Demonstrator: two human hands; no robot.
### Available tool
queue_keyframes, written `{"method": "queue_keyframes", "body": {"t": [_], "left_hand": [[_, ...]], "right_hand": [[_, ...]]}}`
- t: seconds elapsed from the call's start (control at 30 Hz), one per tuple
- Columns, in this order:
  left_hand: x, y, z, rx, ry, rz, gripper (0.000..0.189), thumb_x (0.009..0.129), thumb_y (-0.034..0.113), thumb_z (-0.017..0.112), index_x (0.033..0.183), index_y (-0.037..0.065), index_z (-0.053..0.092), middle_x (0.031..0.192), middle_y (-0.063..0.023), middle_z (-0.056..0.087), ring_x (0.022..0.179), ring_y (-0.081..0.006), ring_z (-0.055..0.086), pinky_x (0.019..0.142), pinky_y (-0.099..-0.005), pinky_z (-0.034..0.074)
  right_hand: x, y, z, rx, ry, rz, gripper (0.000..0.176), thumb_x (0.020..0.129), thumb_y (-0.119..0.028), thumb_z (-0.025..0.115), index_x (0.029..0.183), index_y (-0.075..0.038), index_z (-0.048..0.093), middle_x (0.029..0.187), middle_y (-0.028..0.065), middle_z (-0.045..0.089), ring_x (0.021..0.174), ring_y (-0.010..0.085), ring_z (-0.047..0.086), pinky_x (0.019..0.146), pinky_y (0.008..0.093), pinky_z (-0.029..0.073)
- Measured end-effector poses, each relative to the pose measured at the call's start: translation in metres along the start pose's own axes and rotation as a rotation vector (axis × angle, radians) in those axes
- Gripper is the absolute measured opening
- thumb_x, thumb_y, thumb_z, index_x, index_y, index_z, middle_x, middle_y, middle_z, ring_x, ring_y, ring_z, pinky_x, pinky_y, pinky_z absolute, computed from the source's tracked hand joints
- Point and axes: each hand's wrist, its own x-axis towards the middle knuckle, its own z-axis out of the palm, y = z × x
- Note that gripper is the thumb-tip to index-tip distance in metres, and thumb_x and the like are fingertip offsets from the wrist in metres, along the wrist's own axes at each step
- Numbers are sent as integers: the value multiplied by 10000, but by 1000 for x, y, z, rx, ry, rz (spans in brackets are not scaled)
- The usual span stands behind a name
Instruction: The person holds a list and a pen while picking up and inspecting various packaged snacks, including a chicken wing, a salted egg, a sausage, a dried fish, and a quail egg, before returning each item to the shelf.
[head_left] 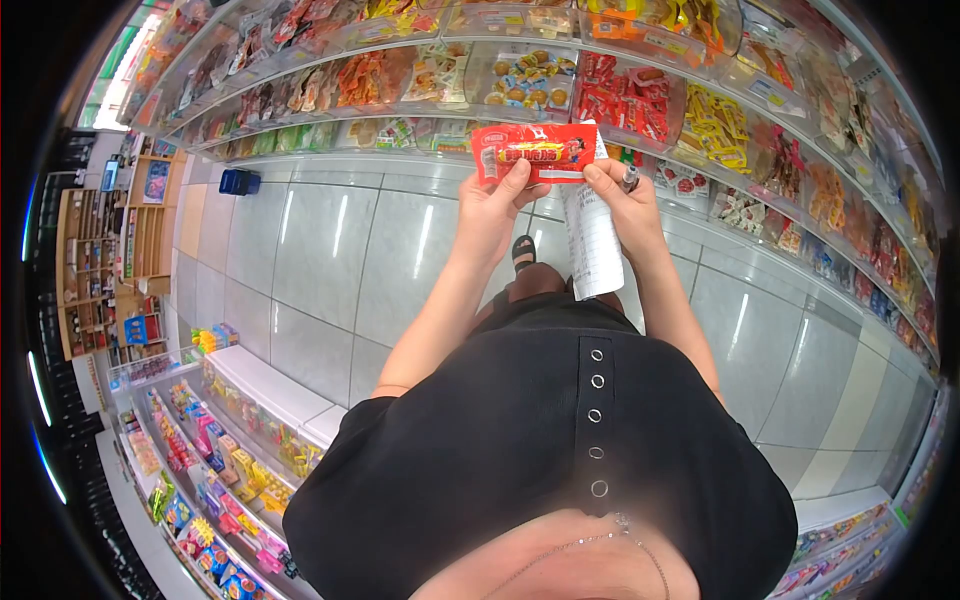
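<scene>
Black cloth top (pixel 480 430) below, left hand (pixel 624 200) and right hand (pixel 492 208) clamp fingers on a flat, glossy packet (pixel 540 150).

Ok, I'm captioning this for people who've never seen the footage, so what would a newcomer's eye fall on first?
Probably the bright red packet at upper centre, held between the left hand and right hand. Next might be the long white paper hanging by the right hand, against the grey floor tiles. Beyond curve shelves of colourful packets, with the black top filling the lower middle.
</scene>
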Motion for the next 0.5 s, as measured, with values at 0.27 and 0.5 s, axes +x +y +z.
{"method": "queue_keyframes", "body": {"t": [0.27,0.5], "left_hand": [[-4,-4,6,4,-7,-2,190,897,174,577,1033,43,602,984,-63,641,870,-141,624,752,-289,542],[-8,-8,14,-10,-9,-22,186,899,182,573,1033,57,602,975,-57,647,860,-134,629,748,-276,545]], "right_hand": [[-9,-3,-5,32,-17,-10,170,879,-187,620,900,-19,637,778,-46,579,699,30,490,634,197,397],[-17,-6,-12,39,-25,-38,159,882,-174,615,903,-18,635,778,-44,581,700,30,493,629,196,396]]}}
